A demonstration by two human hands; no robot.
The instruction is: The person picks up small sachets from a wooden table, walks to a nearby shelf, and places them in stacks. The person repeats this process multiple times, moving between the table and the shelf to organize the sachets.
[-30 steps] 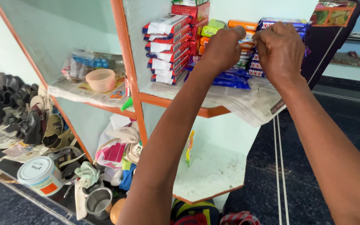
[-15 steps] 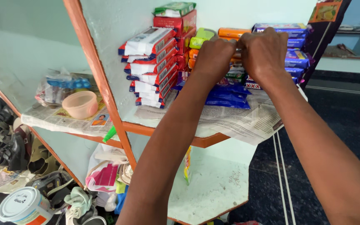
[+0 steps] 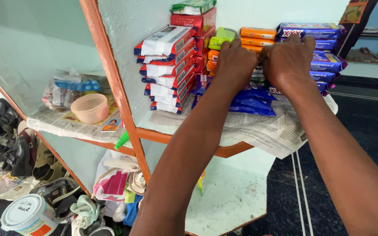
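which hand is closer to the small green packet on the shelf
Left. The left hand sits right below the green packet, about touching it. The right hand is off to its right, by the orange bars.

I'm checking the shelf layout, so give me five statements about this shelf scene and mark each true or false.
1. Both hands, left hand and right hand, are at the stacked packets in the middle of the shelf. True.
2. The round peach plastic bowl sits on the floor. False: it sits on the sheet of newspaper on the left shelf.
3. The orange rectangular bars lie left of the stack of purple packets. True.
4. The white round tub with orange label is on the top shelf. False: it is low down, by the shoes.
5. The stack of white, red and blue packets is upright. False: it leans.
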